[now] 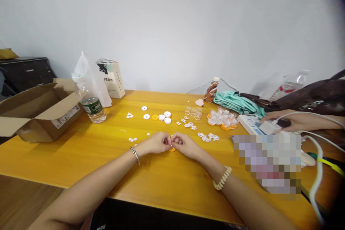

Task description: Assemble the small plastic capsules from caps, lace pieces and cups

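My left hand (159, 142) and my right hand (185, 145) meet over the middle of the table, fingertips pinched together. Between them shows a speck of white, too small to name. Just below the fingertips an orange round piece (173, 149) is partly visible; the fingers cover the rest. To the left lie several small white discs (131, 139). Behind my hands are white round caps (167, 114) and a yellow disc (155, 117). White perforated pieces (206, 138) lie right of my right hand, with more perforated pieces (188, 125) farther back.
Clear rings (193, 112) and clear-and-orange round cases (222, 118) sit at back right. Another person's hand (289, 120) is by a white charger (270, 128) and power strip (249, 125). A water bottle (93, 106) and cardboard box (51, 122) stand left; a brown bottle (211, 91) behind.
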Demonstrator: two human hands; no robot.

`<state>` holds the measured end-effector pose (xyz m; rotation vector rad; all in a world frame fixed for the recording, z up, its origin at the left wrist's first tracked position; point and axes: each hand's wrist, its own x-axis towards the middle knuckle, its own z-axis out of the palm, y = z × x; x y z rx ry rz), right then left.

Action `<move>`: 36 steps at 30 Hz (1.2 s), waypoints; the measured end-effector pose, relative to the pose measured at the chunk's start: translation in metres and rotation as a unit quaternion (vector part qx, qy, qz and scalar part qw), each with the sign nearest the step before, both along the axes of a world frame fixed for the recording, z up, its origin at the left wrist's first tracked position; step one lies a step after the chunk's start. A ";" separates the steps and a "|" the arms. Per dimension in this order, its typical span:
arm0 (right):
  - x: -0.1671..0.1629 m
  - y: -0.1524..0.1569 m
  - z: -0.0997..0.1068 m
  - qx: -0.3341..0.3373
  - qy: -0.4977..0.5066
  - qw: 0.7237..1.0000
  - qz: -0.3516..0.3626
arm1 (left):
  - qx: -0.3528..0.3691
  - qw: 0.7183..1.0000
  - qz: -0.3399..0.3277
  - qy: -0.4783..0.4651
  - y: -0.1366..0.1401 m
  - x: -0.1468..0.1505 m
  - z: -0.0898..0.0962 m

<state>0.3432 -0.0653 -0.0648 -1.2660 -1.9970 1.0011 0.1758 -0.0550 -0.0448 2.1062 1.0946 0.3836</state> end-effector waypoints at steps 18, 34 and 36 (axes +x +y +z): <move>0.009 -0.008 0.013 -0.020 -0.024 0.998 0.055 | 0.263 0.957 -0.045 0.117 -0.020 0.002 0.019; 0.008 -0.008 0.014 -0.037 -0.004 0.998 0.047 | 0.247 0.962 -0.038 0.107 -0.015 0.001 0.017; 0.008 -0.008 0.015 -0.039 -0.009 0.998 0.048 | 0.228 0.968 -0.033 0.103 -0.015 0.002 0.015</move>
